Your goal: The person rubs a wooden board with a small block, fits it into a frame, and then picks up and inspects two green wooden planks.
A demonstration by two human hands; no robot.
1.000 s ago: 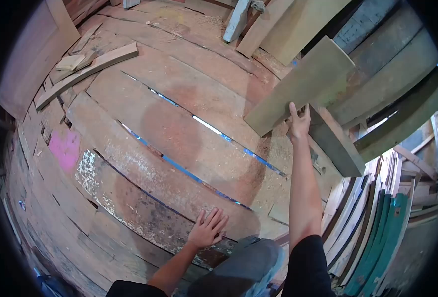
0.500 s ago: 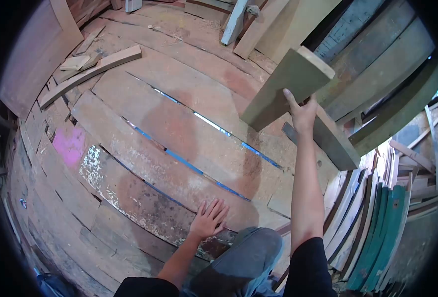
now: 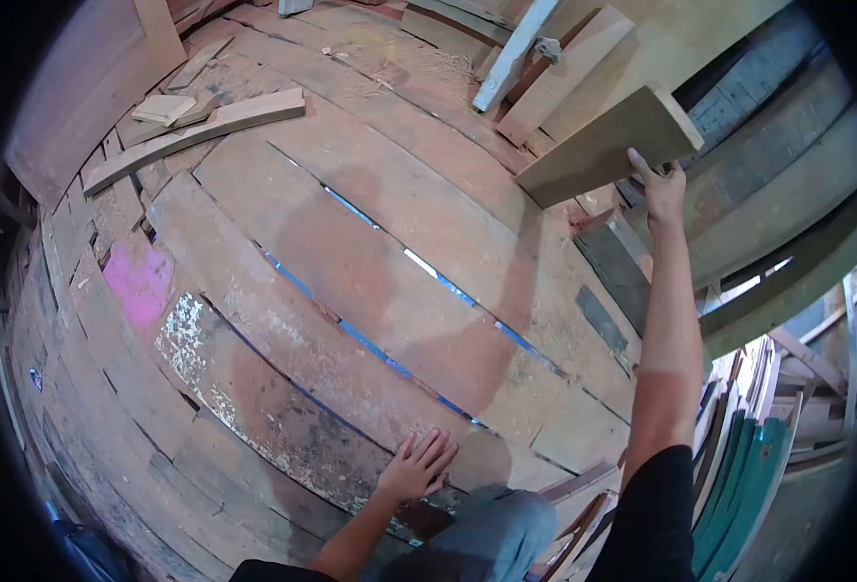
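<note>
Right hand [image 3: 663,186]: a thick, flat, greenish-brown rectangular wooden board [image 3: 608,145] is being gripped near its right end, the thumb being pressed to the broad near face and the fingers being wrapped behind, where they are being partly hidden. The board is being held tilted, its right end raised; its lower left end is appearing to be supported on the worn brown plank floor [image 3: 244,184], though contact is not being resolved.

Progress, as judged: lifting of one end is being shown as achieved; the grip is not being released, and the board is not being laid flat. No further stage is being established by the view.

Left hand [image 3: 417,469]: nothing is being held. The palm is being set down on the floor, with fingers moderately spread, beside the grey-trousered knee [image 3: 508,529].

Outward: a dark grey flat-faced wooden block [image 3: 611,264] is being seen below the board, near the right forearm. Beyond the board, a pale narrow wooden plank [image 3: 572,73] is being leaned beside a white-blue painted wooden post [image 3: 516,53]. Farther left, a light-brown curved wooden beam [image 3: 206,131] is being supported on the floor, beside small pale wooden offcuts [image 3: 164,109].
</note>
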